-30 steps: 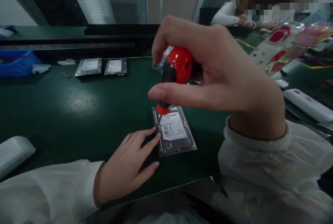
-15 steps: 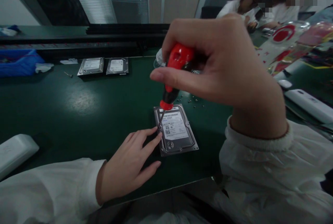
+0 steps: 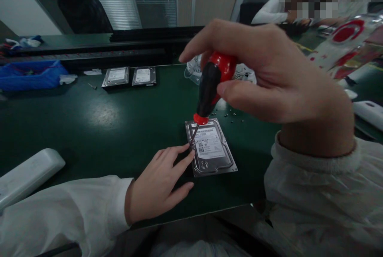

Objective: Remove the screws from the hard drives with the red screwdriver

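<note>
At the centre of the frame a silver, rectangular metal hard drive with a white label (image 3: 211, 147) lies flat on the dark green table (image 3: 98, 129). The right hand (image 3: 269, 77) is closed around a red-and-black-handled screwdriver (image 3: 211, 87), its tip at the drive's left edge. The left hand (image 3: 160, 185) rests open, fingertips touching that edge. Two similar silver drives (image 3: 129, 77) lie side by side toward the upper left.
</note>
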A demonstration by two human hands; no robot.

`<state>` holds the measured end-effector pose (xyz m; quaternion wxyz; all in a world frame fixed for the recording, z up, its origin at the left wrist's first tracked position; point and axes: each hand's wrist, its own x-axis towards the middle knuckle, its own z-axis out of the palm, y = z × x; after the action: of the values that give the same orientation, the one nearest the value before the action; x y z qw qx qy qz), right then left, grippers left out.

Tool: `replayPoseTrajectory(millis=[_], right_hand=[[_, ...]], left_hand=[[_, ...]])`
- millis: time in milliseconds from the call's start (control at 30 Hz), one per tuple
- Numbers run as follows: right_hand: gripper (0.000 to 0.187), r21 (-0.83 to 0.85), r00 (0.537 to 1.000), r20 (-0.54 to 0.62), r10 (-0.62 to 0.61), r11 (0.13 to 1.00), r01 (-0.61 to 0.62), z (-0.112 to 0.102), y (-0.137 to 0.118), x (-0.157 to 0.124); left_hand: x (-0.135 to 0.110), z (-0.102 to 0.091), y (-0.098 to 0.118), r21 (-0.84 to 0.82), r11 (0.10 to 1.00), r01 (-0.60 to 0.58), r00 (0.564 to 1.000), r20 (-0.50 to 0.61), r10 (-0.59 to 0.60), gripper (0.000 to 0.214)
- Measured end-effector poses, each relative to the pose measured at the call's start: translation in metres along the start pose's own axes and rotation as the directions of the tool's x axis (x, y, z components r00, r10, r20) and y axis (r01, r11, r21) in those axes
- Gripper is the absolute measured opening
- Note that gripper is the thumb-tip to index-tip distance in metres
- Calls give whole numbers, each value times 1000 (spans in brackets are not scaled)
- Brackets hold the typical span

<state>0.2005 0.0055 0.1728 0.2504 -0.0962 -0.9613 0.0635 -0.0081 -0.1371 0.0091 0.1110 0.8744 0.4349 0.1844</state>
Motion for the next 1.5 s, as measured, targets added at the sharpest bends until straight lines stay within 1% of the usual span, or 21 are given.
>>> replayPoseTrajectory(millis=[33, 133, 167, 200, 267, 333, 467, 533, 567, 633, 667, 733, 800, 933, 967, 1033, 1133, 1300, 1367, 1433, 1500], right_hand=[[48, -12, 1000, -5, 4, 1000, -4, 0, 0, 0], [45, -131, 993, -94, 74, 988, -86, 2, -2, 0], [43, -135, 990, -108, 87, 986, -102, 3, -2, 0], [44, -97, 991, -104, 82, 991, -92, 3, -2, 0], [53, 19, 997, -53, 52, 999, -51, 2, -2, 0], [56, 37, 999, -24, 47, 998, -46, 1, -2, 1], [53, -155, 988, -124, 94, 981, -113, 2, -3, 1], [47, -143, 983, -145, 114, 981, -135, 2, -3, 1], [46, -107, 982, -137, 127, 984, -142, 2, -2, 1], [47, -20, 988, -116, 105, 994, -108, 1, -2, 0], [45, -9, 992, -88, 87, 996, -88, 0, -3, 0], [39, -37, 999, -23, 46, 998, -47, -2, -4, -1], [38, -86, 998, 16, 54, 995, -53, -2, -5, -1], [37, -143, 993, -75, 91, 985, -101, 1, -7, 0], [35, -142, 993, -77, 88, 985, -99, 1, -7, 0], [32, -119, 996, -40, 76, 990, -80, 1, -7, 0], [43, -69, 998, 17, 55, 996, -54, 0, -7, 0], [35, -123, 995, -81, 58, 990, -67, 1, -6, -1], [34, -125, 998, -45, 37, 991, -42, 1, -6, -1], [41, -105, 1000, 4, 17, 994, -17, 1, -5, -1], [43, -105, 1000, -13, 28, 994, -29, 2, -5, 0]], left_hand=[[0, 0, 0, 0, 1000, 0, 1000, 0, 0, 59], [-1, 1, 0, 7, 1000, -7, 1000, -2, 7, 58], [-1, 1, 0, 9, 1000, -7, 1000, -2, 7, 58], [-2, 0, 0, 10, 1000, -7, 1000, 0, 7, 58], [-3, 0, 0, 12, 1000, -5, 1000, 4, 5, 59], [-3, 0, 0, 14, 1000, -3, 1000, 8, 2, 59], [-2, 1, 0, 11, 1000, -2, 1000, -1, 2, 58], [-2, 1, 0, 7, 1000, 0, 1000, -13, 0, 57], [-2, 1, 0, 5, 1000, -1, 1000, -17, 1, 57], [-2, 1, -1, 3, 1000, -5, 1000, -19, 5, 57], [-2, 1, -1, 3, 1000, -9, 1000, -20, 9, 58], [-2, 0, -2, 6, 1000, -15, 1000, -20, 16, 58], [-1, 0, -2, 11, 1000, -16, 1000, -19, 16, 58], [0, 0, -1, 24, 1000, -14, 1000, -11, 14, 58], [0, 0, -1, 24, 1000, -17, 1000, -9, 17, 58], [0, 0, -1, 24, 999, -23, 1000, -14, 23, 58], [0, 0, -1, 28, 999, -25, 999, -20, 25, 57], [0, -1, 0, 34, 999, -20, 1000, -18, 20, 56], [1, -1, 1, 30, 999, -19, 1000, -14, 20, 56], [1, -1, 1, 27, 999, -19, 1000, -14, 19, 56], [0, -1, 1, 22, 1000, -18, 1000, -13, 19, 56]])
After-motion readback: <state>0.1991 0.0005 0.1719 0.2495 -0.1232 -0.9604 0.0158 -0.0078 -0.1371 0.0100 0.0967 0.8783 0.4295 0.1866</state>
